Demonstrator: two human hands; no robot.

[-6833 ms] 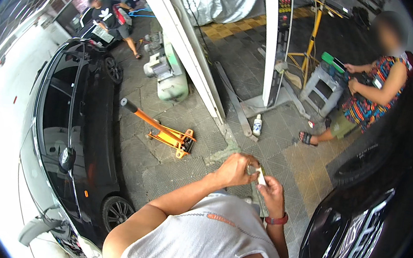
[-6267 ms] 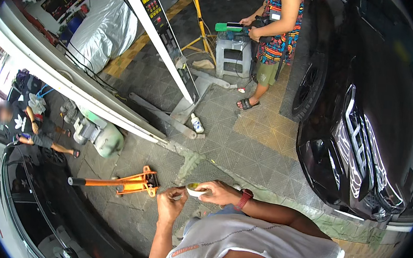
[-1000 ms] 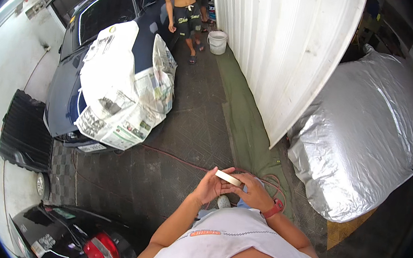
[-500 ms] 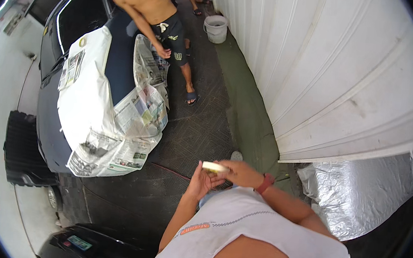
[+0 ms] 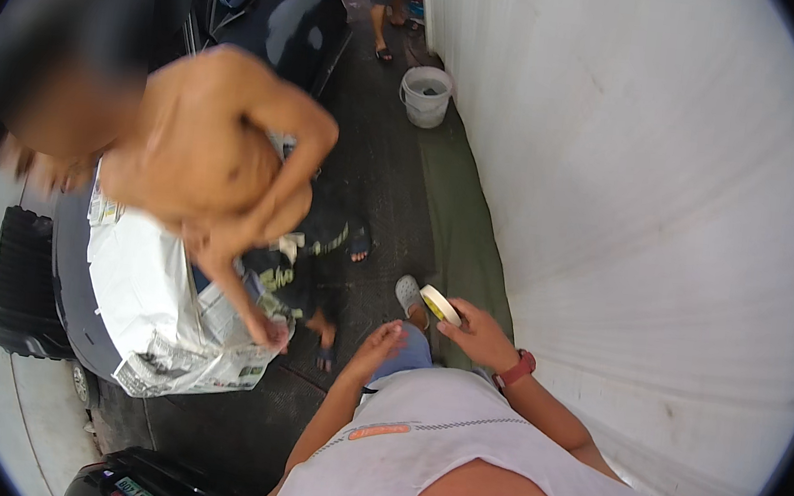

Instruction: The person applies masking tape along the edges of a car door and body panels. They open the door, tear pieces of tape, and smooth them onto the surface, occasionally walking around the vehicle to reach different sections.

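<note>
A cream roll of masking tape (image 5: 440,305) is in my right hand (image 5: 482,337), gripped at its edge between thumb and fingers, its yellow inner ring showing. My left hand (image 5: 377,351) is off to the left of the roll, apart from it, with loosely bent fingers and nothing visible in it. Both hands are in front of my body, over my blue shorts (image 5: 409,350) and grey clog (image 5: 407,294). A red watch (image 5: 517,367) is on my right wrist.
At left, a bare-chested co-worker (image 5: 234,156) bends close by a dark car (image 5: 80,265) covered with white sheeting (image 5: 140,290) and newspaper. A grey-white bucket (image 5: 425,107) stands by the pale corrugated wall (image 5: 631,204). Another person's legs (image 5: 386,13) show farther off. Another vehicle (image 5: 135,486) is at lower left.
My left hand has come away from the tape roll, which my right hand keeps and tilts. The co-worker has come nearer and bends forward. My view has shifted along the wall.
</note>
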